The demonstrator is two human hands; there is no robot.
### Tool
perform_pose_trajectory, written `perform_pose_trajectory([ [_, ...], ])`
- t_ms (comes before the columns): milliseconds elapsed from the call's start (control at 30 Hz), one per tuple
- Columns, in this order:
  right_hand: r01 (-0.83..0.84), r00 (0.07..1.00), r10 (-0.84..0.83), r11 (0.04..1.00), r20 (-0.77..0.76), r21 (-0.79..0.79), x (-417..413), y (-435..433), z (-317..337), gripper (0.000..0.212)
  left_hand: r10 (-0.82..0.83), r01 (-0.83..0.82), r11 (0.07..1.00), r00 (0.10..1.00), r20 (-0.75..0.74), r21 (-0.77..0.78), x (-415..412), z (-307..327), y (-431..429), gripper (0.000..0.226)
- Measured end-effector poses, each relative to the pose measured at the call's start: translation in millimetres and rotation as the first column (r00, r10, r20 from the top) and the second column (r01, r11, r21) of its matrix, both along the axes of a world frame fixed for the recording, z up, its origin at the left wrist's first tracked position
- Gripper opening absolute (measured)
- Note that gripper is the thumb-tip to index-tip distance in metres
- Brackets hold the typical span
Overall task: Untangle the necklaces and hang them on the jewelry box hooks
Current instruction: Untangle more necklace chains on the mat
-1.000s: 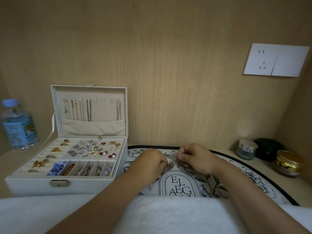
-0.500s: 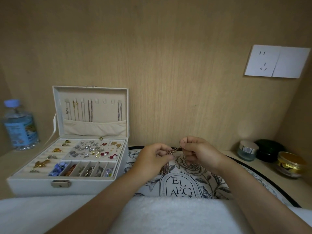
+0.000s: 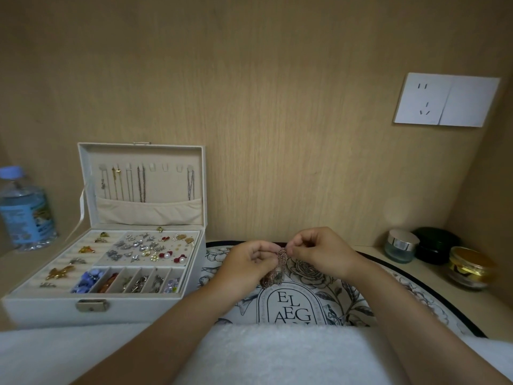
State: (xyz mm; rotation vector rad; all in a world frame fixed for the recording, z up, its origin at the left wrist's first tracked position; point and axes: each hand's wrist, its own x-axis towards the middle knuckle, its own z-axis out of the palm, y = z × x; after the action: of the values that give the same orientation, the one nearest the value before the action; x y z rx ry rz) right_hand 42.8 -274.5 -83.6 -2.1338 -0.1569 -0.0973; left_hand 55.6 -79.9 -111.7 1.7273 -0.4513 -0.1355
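Note:
A rose-coloured tangled necklace hangs between my hands above a floral mat. My left hand pinches it from the left, with a clump of chain dangling below the fingers. My right hand pinches its top from the right. The white jewelry box stands open at the left. Its upright lid has a row of hooks, and several necklaces hang from them into a fabric pocket. A few hooks right of the middle are bare.
The box's tray holds earrings, brooches and beads. A water bottle stands at the far left. Three jars sit at the right: glass, dark and gold. A white towel lies in front. A wall socket is on the wooden back wall.
Both hands have risen from the mat with the tangled necklace. The chain, earlier lying on the mat, now hangs between the fingertips.

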Motion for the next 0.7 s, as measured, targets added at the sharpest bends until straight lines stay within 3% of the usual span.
perform_pose_trajectory([
  [467,0.027,0.996,-0.023,0.998,0.086,-0.048,-4.4,8.2,1.1,0.013,0.014,-0.023,0.993,0.997,-0.078,-0.116,3.3,1.2,0.7,0.012],
  [600,-0.024,0.998,0.018,0.996,0.068,0.087,-2.7,5.9,0.2,0.011,-0.005,0.002,0.994,1.000,-0.024,-0.109,1.3,3.4,-0.8,0.013],
  [700,0.010,0.999,-0.014,0.995,0.045,0.100,-0.8,2.8,-2.7,0.011,0.025,-0.022,0.997,0.999,0.046,-0.068,-0.4,6.1,-1.9,0.015],
])
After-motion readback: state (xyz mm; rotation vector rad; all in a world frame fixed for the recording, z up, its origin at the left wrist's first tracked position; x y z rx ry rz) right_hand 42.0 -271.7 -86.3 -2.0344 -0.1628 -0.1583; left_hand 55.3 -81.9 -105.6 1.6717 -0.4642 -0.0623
